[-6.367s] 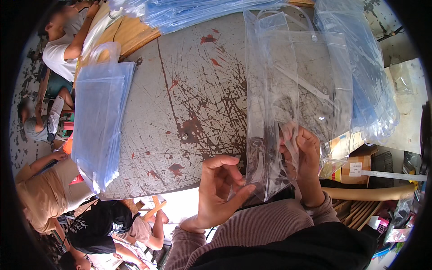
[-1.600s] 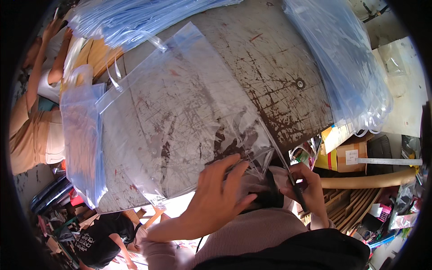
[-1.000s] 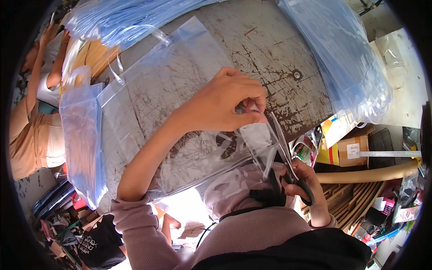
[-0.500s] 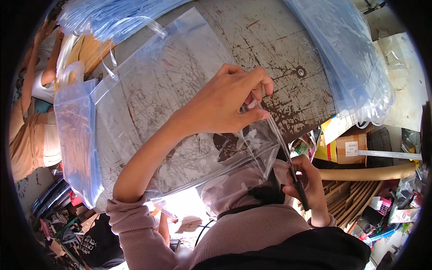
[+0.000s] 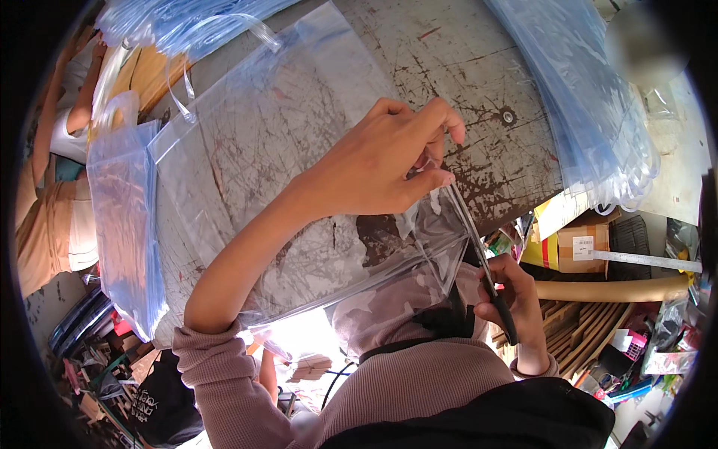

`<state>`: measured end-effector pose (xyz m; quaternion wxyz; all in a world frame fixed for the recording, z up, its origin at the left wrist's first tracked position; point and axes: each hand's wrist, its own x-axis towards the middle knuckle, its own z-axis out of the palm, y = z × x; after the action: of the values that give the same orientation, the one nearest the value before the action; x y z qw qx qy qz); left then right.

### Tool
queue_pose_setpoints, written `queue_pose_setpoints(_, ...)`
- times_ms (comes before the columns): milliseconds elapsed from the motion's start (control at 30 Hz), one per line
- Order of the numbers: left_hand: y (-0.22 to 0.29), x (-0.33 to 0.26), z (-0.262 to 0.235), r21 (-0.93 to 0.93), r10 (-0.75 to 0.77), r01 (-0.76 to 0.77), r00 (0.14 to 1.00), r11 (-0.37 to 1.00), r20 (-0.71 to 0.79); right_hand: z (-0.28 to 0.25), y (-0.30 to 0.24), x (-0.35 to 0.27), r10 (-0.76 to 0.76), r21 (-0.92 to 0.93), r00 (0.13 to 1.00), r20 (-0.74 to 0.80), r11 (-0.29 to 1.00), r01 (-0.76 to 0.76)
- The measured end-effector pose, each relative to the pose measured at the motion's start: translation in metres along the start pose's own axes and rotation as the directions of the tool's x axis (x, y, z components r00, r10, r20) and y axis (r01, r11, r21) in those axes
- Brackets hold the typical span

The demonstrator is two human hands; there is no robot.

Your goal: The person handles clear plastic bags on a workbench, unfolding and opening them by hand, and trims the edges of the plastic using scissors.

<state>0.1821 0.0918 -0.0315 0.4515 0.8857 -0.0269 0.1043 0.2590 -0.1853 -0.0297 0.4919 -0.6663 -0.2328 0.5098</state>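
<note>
A large clear plastic bag (image 5: 277, 150) lies flat on the worn grey table (image 5: 464, 67), its near edge hanging over the table's side. My left hand (image 5: 381, 165) pinches the bag's right corner between thumb and fingertips. My right hand (image 5: 512, 299) grips the black handles of a pair of scissors (image 5: 479, 262) below the table's edge. The thin blades point up along the bag's right edge toward my left fingertips.
A stack of bluish clear bags (image 5: 591, 112) lies at the table's right, another pile (image 5: 123, 224) at the left and more at the top (image 5: 179, 22). Cardboard boxes (image 5: 580, 239) and a tube (image 5: 613, 288) sit right of me. Other people (image 5: 52, 217) sit at the left.
The bag was laid flat on the table. My left hand rose from the near edge to pinch its right corner, and the scissors moved up along that edge.
</note>
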Motion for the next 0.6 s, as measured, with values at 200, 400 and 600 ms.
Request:
queue_pose_setpoints(200, -0.0003, -0.0003, 0.0002, -0.002, 0.006, -0.006, 1.000, 1.000, -0.011, -0.0018, -0.0002, 0.0016, -0.001, 0.066, 1.000, 0.014, 0.998, 0.000)
queue_pose_setpoints(400, 0.0005, 0.0000, 0.0017, -0.001, -0.017, 0.017, 1.000, 1.000, -0.008, -0.0017, -0.0017, 0.0017, 0.083, 0.076, 0.996, 0.027, 0.993, -0.085)
queue_pose_setpoints(600, 0.0007, 0.0005, 0.0023, 0.004, -0.012, 0.012, 1.000, 1.000, -0.019, -0.0028, 0.0058, -0.0003, 0.065, 0.062, 0.997, 0.037, 0.996, -0.067)
